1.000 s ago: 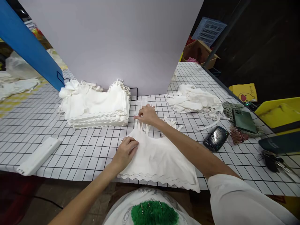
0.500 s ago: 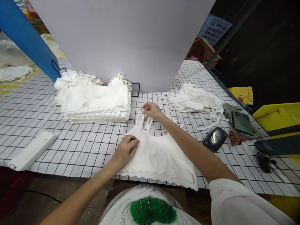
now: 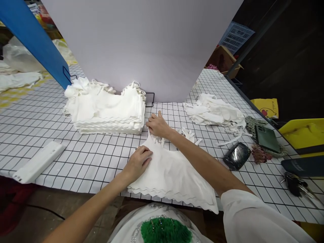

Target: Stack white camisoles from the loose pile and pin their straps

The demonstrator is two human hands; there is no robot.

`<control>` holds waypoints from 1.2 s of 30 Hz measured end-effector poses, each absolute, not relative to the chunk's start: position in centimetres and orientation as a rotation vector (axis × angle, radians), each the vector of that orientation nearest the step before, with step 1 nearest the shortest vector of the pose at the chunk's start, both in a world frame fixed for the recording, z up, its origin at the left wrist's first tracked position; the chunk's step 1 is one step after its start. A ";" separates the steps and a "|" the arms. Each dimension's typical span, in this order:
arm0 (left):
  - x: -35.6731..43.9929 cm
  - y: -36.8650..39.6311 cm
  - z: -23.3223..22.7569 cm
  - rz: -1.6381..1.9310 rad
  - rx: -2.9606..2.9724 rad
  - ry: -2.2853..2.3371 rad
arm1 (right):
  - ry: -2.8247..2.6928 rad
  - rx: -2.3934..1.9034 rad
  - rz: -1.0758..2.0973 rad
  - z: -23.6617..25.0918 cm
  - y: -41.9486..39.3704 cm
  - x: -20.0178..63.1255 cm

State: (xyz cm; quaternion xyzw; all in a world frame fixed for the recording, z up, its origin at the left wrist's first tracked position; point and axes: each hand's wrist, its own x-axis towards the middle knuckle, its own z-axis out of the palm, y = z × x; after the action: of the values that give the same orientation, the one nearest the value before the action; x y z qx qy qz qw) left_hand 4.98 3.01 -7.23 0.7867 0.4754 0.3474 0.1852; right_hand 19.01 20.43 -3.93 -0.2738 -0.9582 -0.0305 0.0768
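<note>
- On the counter (image 3: 50,135), near edge, in front of the purple backboard (image 3: 141,47): white top (image 3: 174,172) lies flat, scalloped hem toward the person and slightly over the edge.
- Folded stack (image 3: 106,111) sits left of the top, against the backboard. Loose pile (image 3: 215,111) sits right of it.
- Right hand (image 3: 158,125): half a second ago it pinched the straps (image 3: 158,139) and held them raised. Now it is lower, fingers extended, pressing the straps down at the top's far edge. No grip visible.
- Left hand (image 3: 139,162): unchanged, fingers curled, pinning the top's left side flat.
- Read: straps have gone from lifted to laid down; looks like smoothing or tucking ahead of a fold.
- White bar (image 3: 37,162) lies far left of the top, untouched.
</note>
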 end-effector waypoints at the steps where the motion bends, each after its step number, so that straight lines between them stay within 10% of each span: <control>1: 5.1 3.0 -7.5 0.987 2.240 1.338 | -2.829 -0.840 -0.144 -4.0 20.7 19.2; 10: 5.1 2.8 -7.9 1.028 2.155 1.336 | -2.243 -1.191 0.016 -0.5 25.0 21.4; 23: 5.9 4.8 -2.0 0.843 0.360 0.860 | -2.446 -0.075 0.481 1.7 6.8 24.9; 30: 6.8 4.4 -2.6 0.926 0.339 0.792 | -1.808 -1.018 1.351 -1.0 6.5 26.6; 36: 6.8 4.5 -1.9 0.918 0.445 0.843 | -1.373 -1.004 2.122 -2.1 7.4 23.2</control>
State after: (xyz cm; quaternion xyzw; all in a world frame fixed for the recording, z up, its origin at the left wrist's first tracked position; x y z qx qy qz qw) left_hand 6.85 4.47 -1.85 0.2067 0.3915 0.4263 0.7888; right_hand 23.24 7.44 -2.10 -0.3610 -0.4938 0.7629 0.2094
